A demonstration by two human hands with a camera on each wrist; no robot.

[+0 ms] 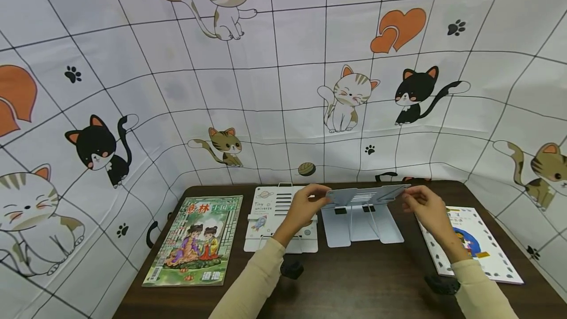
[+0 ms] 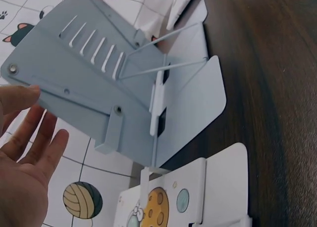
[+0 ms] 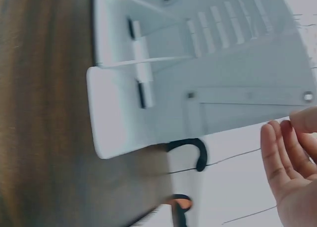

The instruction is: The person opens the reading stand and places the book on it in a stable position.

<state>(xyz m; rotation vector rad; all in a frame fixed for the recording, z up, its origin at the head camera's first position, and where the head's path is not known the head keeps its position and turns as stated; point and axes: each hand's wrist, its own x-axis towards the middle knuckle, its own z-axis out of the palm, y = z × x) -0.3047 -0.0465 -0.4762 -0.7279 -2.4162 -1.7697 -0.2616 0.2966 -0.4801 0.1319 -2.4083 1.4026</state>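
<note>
A grey-blue metal book stand is unfolded on the dark table, its base plate flat and its back panel raised at a slant. Two thin wire legs run between panel and base, and a row of slots crosses the panel. My left hand holds the panel's upper left corner, the thumb over the edge and the other fingers loosely bent beside it. At the opposite upper corner, my right hand pinches the edge between thumb and fingertips.
Left of the grey stand lies a white book stand printed "Tiny universe". Farther left is a colourful magazine. A white book with a blue picture lies at the right, partly under my right forearm. A cat-print cloth hangs behind the table.
</note>
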